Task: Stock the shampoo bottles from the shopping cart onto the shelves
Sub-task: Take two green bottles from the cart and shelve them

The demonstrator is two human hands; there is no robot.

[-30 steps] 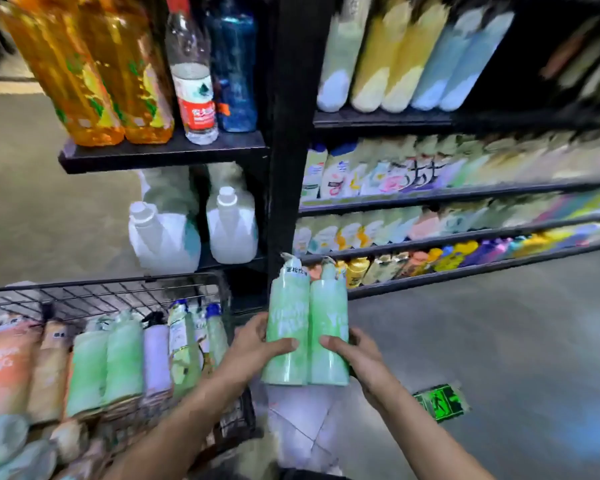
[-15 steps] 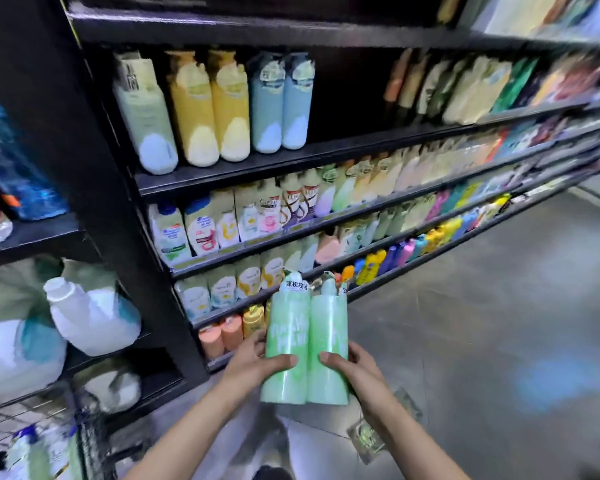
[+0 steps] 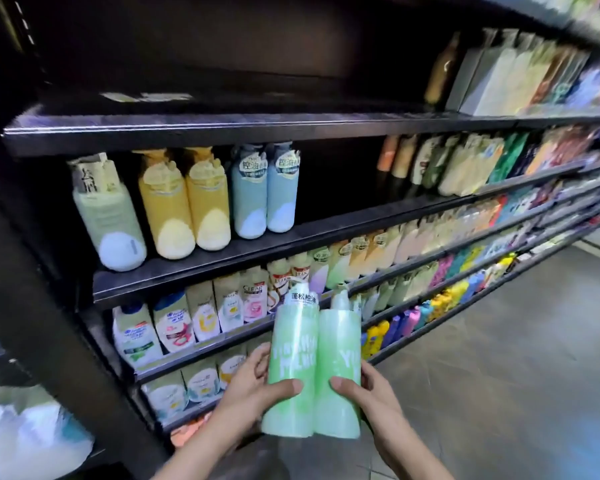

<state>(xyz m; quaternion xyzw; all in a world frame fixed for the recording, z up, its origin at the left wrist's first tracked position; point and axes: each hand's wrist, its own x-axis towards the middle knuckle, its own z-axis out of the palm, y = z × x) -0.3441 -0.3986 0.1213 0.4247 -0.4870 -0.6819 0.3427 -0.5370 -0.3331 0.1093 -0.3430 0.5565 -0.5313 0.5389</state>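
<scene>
Two light green pump shampoo bottles stand upright side by side in front of me. My left hand (image 3: 253,386) grips the left green bottle (image 3: 291,362) with its thumb across the front. My right hand (image 3: 368,393) grips the right green bottle (image 3: 338,372) the same way. The bottles touch each other. Behind them rises a black shelving unit. Its second shelf (image 3: 343,223) holds a pale green bottle, two yellow ones and two blue ones at the left, with a dark open gap to their right. The shopping cart is out of view.
The top shelf (image 3: 222,128) is bare at the left. Lower shelves are packed with small shampoo bottles (image 3: 174,327) and coloured bottles further right. A black upright post (image 3: 49,323) stands at left, with white jugs (image 3: 25,434) beyond it. Grey floor (image 3: 499,375) lies at right.
The view has swung up and right from the cart to the shampoo shelves. Both hands have kept their grip and lifted the two green bottles closer to the shelves.
</scene>
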